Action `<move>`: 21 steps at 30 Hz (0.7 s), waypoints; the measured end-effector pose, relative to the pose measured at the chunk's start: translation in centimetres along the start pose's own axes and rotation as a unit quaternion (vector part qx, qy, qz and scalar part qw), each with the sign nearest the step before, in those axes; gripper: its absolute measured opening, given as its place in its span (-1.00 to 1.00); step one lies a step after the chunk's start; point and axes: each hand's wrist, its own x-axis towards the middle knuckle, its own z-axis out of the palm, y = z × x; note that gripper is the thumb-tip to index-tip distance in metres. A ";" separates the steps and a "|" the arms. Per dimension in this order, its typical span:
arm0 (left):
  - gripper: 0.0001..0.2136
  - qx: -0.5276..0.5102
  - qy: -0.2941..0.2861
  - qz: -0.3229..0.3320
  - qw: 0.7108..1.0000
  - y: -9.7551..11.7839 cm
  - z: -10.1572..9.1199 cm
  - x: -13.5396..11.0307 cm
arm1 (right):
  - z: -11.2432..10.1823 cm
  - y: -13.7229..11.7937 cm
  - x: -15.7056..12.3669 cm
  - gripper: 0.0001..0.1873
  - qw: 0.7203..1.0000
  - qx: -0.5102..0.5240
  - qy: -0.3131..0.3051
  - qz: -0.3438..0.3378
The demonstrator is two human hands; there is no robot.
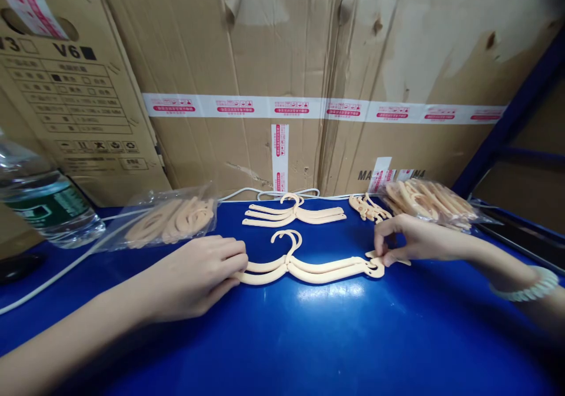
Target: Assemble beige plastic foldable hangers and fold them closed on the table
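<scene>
Beige folding clothes hangers (322, 273) lie paired on the blue tabletop, hooks pointing away from me. My left hand (212, 275) is closed on their left end, fingers over the arm tips. At the other end, my right hand (399, 240) pinches a small beige clip piece (375, 268) that touches the tip of the hanger arm. Another thin beige piece (404, 261) shows beneath the right fingers, partly hidden. Behind lies a second group of hangers (320, 213), with several arms fanned out. A small pile of loose clip pieces (368, 208) sits just beyond my right hand.
Plastic bags of beige hanger parts lie at the left (170, 219) and the right (428, 202). A water bottle (53, 208) stands far left, near a white cable (66, 273). Large cardboard sheets (229, 155) wall off the back of the blue table (282, 343).
</scene>
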 end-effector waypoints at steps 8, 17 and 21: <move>-0.82 -0.037 0.016 -0.041 0.998 -0.1 -0.5 -0.5 | 1.9 -1.6 0.4 -0.55 0.995 -0.009 0.059 -0.074; -0.84 -0.077 0.026 -0.062 0.995 0.2 0.6 0.3 | 2.9 -2.3 0.9 -0.69 0.995 -0.029 0.056 -0.081; -0.82 -0.089 0.067 -0.084 0.990 0.3 2.0 0.6 | 2.7 -1.1 1.1 -0.71 0.993 -0.039 0.070 -0.082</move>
